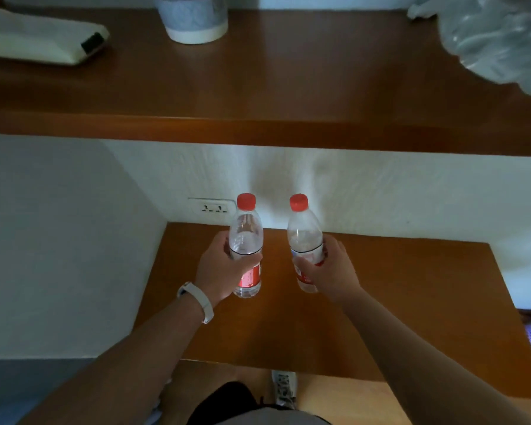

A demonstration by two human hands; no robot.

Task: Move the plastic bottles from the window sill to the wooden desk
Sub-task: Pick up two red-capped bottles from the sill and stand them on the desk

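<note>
Two bottles held upright over the desk (396,302), below the sill (288,87). The left hand (219,273) wraps the left bottle (246,240) around its red label, fingers curled closed about the body; a white wristband (196,300) sits on that wrist. The right hand (327,269) grips the right bottle (305,237) the same way, at label height. Both red caps point toward the wall, and the socket (213,207) lies just left of the left bottle's cap. Whether the bases touch the desk cannot be told from this angle; they appear at or just above the surface.

The step in hand appears to be the set-down. To do it well, keep each bottle vertical, lower until the base meets the wood flat, and loosen the fingers only once the weight is carried by the desk. Keep the two bottles apart, as they are now, so that neither knocks the other on release. Draw each hand back sideways from its bottle rather than upward, since light bottles tip easily.

On the sill above stand a pot (193,19), a white pouch (43,41) at left and a plastic bag (497,41) at right.
</note>
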